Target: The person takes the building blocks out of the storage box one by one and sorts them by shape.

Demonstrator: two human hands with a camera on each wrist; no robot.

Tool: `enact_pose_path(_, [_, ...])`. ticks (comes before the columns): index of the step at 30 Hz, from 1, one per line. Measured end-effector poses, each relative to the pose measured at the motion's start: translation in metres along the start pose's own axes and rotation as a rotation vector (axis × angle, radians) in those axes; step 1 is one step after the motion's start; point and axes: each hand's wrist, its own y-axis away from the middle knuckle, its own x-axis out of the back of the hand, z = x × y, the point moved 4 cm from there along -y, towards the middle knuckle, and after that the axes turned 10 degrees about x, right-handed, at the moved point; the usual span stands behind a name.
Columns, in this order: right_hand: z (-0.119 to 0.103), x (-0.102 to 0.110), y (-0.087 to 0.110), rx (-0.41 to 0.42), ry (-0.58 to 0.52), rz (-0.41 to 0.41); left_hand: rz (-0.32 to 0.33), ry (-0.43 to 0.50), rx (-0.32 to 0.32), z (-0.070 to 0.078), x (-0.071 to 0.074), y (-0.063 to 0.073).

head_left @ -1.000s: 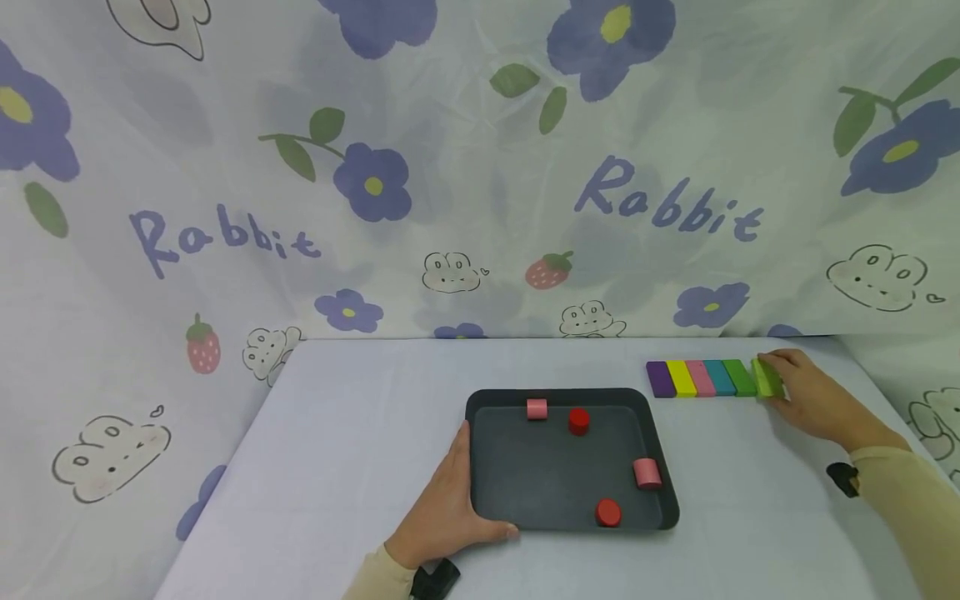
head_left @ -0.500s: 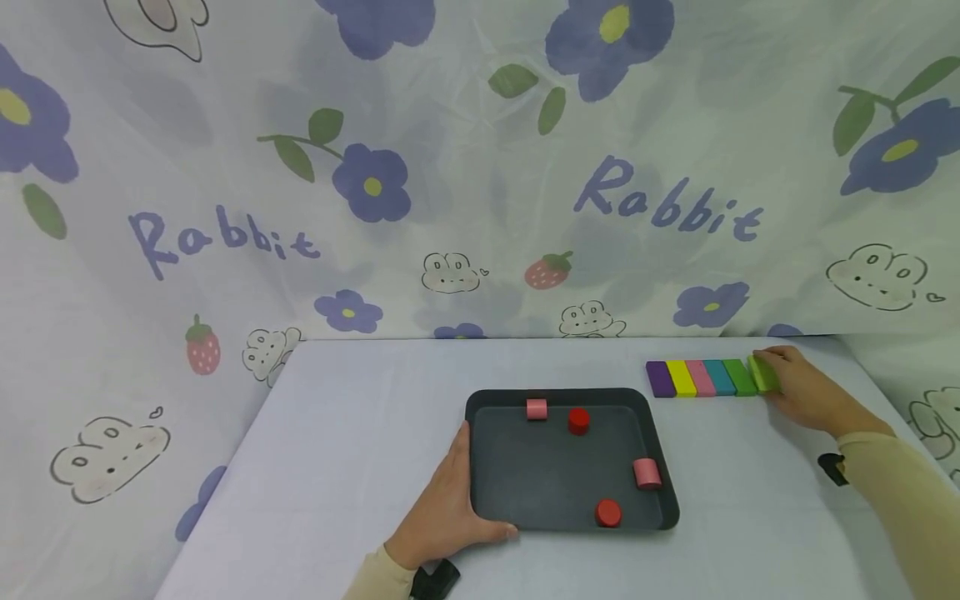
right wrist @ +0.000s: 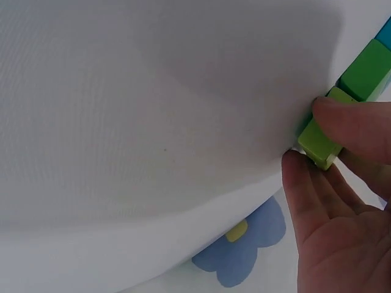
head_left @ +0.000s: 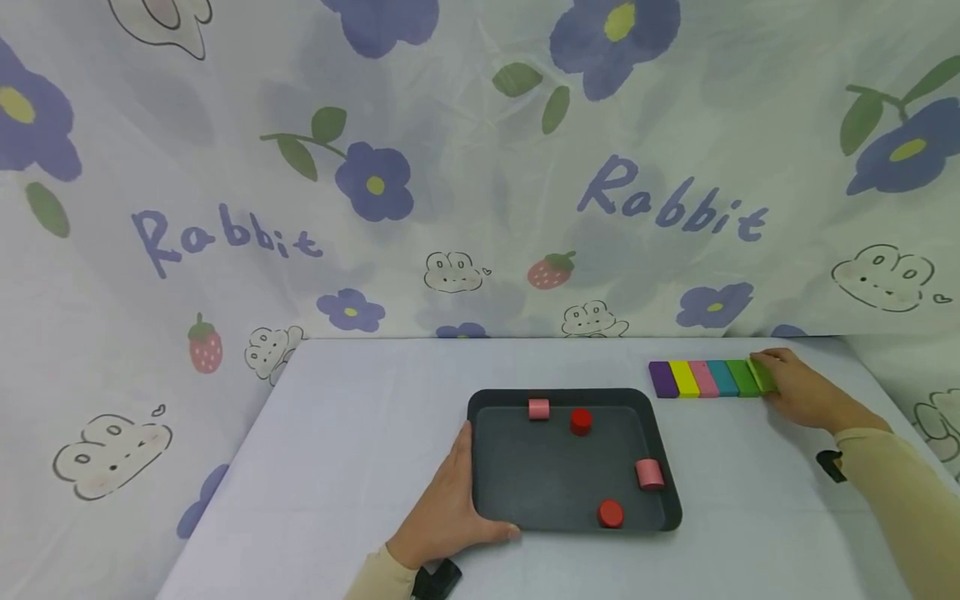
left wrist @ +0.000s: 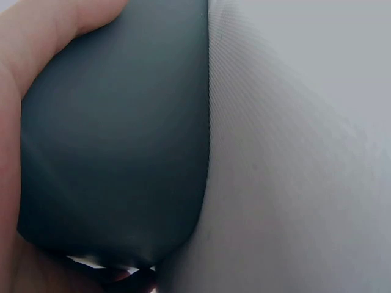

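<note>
L hand (head_left: 447,510) spread, R hand (head_left: 801,393) pinched fwd.

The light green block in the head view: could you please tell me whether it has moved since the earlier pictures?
Yes: the light green block has moved left, toward the darker green block, narrowing the gap between them.

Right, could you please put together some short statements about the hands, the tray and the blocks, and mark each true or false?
1. The tray holds two red cylinders and two pink cylinders. True.
2. The right hand pinches the light green block. True.
3. Nothing touches the tray from outside. False: the left hand rests against its corner.
4. The light green block lies inside the tray. False: it is next to the dark green block.
</note>
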Motion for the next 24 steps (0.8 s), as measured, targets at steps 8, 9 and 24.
enact_pose_path(8, [0.0008, -0.0011, -0.0003, -0.037, -0.033, -0.039, -0.003, -0.001, 0.011, -0.0014, 0.0001, -0.0015])
enact_pose_path(9, [0.0010, -0.0013, -0.0001, -0.042, -0.034, -0.042, -0.005, 0.000, 0.012, -0.0015, 0.0001, -0.0016])
enact_pose_path(24, [-0.0017, 0.0004, 0.0024, -0.048, -0.035, -0.038, -0.009, 0.005, 0.008, -0.0002, 0.0004, -0.0002])
